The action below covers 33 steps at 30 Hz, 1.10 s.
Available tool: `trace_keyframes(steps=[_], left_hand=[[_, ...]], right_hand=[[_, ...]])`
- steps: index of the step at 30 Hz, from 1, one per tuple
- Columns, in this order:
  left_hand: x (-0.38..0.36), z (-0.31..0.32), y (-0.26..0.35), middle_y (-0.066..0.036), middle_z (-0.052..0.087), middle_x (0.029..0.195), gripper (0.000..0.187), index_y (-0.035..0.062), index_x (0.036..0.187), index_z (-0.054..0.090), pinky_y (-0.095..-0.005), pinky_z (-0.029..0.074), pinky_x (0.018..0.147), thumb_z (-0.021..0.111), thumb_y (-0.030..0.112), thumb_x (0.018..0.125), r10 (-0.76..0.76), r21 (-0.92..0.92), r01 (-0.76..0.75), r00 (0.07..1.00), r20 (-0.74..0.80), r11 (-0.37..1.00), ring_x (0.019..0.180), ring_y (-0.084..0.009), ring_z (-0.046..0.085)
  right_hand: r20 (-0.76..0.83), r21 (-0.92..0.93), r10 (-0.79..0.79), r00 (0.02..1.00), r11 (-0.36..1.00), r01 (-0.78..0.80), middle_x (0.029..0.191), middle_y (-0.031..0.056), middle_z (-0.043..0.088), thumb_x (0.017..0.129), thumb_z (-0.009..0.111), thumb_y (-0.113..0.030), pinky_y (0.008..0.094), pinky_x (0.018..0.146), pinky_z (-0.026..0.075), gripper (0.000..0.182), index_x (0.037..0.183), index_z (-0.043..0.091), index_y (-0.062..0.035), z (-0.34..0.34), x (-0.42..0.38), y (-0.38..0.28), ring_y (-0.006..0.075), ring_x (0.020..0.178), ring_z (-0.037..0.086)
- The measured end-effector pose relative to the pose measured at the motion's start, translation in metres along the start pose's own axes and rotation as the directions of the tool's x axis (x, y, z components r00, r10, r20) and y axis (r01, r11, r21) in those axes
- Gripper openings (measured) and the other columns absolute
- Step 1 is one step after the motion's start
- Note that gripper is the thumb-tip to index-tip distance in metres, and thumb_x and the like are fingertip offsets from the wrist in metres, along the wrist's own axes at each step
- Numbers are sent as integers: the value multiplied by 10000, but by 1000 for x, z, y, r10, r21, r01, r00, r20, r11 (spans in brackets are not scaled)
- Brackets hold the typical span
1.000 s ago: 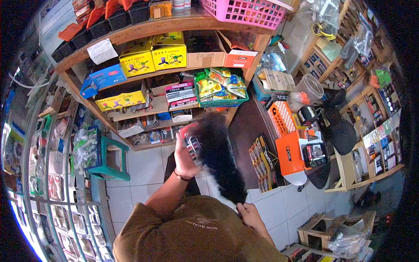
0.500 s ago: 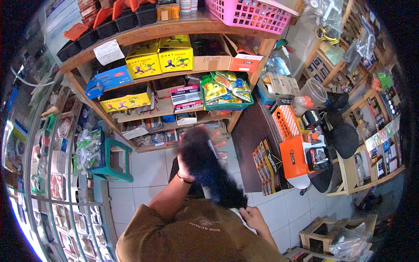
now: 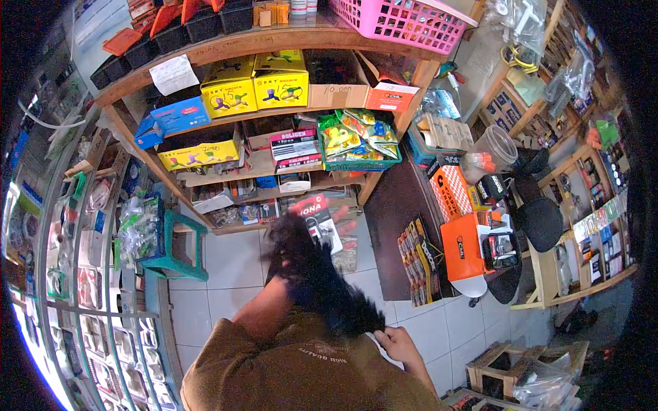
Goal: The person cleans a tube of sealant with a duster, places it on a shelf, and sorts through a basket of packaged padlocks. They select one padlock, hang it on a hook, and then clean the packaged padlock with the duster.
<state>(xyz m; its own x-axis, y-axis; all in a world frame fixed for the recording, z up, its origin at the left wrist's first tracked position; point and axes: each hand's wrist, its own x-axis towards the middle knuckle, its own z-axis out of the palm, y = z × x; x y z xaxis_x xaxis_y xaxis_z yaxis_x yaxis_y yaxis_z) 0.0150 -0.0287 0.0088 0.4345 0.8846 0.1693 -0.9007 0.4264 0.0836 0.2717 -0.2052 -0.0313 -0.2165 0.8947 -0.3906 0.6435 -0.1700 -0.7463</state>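
Note:
A black feather duster point(image 3: 336, 288) stretches diagonally across the middle, in front of my brown shirt. My right hand point(image 3: 399, 344) is closed around its lower right end, beside a strip of white; the handle itself is mostly hidden. Beyond the duster, my left hand point(image 3: 347, 228) holds a red and white carded pack point(image 3: 321, 220) with dark printing, its fingertips showing past the card's right edge. Feathers cover part of the pack, the palm and the wrist, and blur with motion at their upper end.
Wooden shelves ahead carry yellow boxes point(image 3: 281, 85), a green basket of packets point(image 3: 360, 144) and a pink basket point(image 3: 404, 24). To the left stand a green stool point(image 3: 181, 240) and glass display shelving point(image 3: 75, 274). An orange box point(image 3: 460, 250) sits at right, above a wooden crate point(image 3: 493, 370).
The upper end of the duster has swept down and left, uncovering the front of the carded pack. My right hand stays nearly where it was, and the view has shifted slightly.

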Motion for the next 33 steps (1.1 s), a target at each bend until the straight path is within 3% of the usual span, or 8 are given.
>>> trace_keyframes(steps=[3, 8, 11, 19, 21, 24, 27, 33], left_hand=[[-17, -11, 0, -149, 501, 1221, 486, 170, 1129, 551, -610, 301, 933, 424, 534, 833, 42, -365, -51, 999, -34, 930, 1103, -417, 456], [-7, -10, -1, -143, 514, 1192, 583, 135, 1168, 515, -484, 398, 917, 371, 593, 838, 31, 86, -28, 999, -31, 996, 1099, -308, 493], [-13, 20, -5, -137, 481, 1243, 504, 153, 1187, 502, -582, 342, 921, 395, 518, 857, 266, 222, -229, 952, -154, 948, 1116, -375, 460], [-16, 13, 1, -118, 518, 1198, 561, 169, 1175, 503, -483, 375, 936, 383, 596, 831, 214, 212, -172, 958, -191, 962, 1135, -259, 468], [-12, 0, 3, -126, 484, 1239, 595, 178, 1205, 466, -523, 374, 923, 366, 623, 823, 114, -90, -110, 993, 37, 990, 1133, -306, 465], [1, -13, 7, -112, 437, 1290, 624, 215, 1232, 432, -638, 323, 896, 358, 658, 799, 38, 33, -37, 998, -43, 999, 1117, -445, 429], [-7, 33, -3, -111, 492, 1221, 575, 182, 1222, 446, -521, 367, 936, 293, 599, 857, 273, 272, -228, 952, -141, 935, 1096, -342, 488], [-5, 8, 3, -121, 561, 1124, 648, 135, 1233, 450, -483, 420, 869, 310, 628, 837, 140, 242, -116, 987, -83, 963, 994, -282, 554]], right_hand=[[-20, 183, 95, 995, 979, -90, 499, 176, 460, 858, 524, -332, 375, 473, 372, 411, 627, 536, 8, 8, 2, 11, 230, 446, 440], [72, -109, -49, 996, 992, 57, 499, 138, 493, 866, 514, -347, 368, 469, 381, 427, 633, 546, 9, -3, 0, -5, 201, 455, 457], [-10, 190, 95, 995, 978, -91, 501, 116, 506, 871, 511, -355, 358, 469, 385, 433, 637, 549, 8, 5, 2, 10, 178, 463, 451], [0, 288, 128, 992, 950, -123, 514, 140, 494, 872, 501, -371, 355, 485, 387, 449, 638, 544, 10, 7, 9, 7, 197, 473, 451], [60, 130, 78, 995, 988, -85, 520, 141, 501, 873, 497, -373, 358, 495, 392, 450, 644, 547, 12, 2, 9, 4, 205, 479, 460], [98, 0, 36, 995, 999, -36, 529, 144, 512, 871, 495, -373, 367, 512, 400, 450, 653, 552, 16, -6, 5, -12, 217, 492, 480], [46, 157, 93, 995, 983, -99, 535, 146, 525, 864, 509, -364, 371, 525, 406, 445, 650, 549, 25, 4, 14, 9, 220, 502, 492], [59, 98, -108, 992, 990, 102, 512, -6, 469, 890, 510, -325, 284, 419, 318, 415, 594, 516, -33, -11, 10, -5, 90, 448, 393]])
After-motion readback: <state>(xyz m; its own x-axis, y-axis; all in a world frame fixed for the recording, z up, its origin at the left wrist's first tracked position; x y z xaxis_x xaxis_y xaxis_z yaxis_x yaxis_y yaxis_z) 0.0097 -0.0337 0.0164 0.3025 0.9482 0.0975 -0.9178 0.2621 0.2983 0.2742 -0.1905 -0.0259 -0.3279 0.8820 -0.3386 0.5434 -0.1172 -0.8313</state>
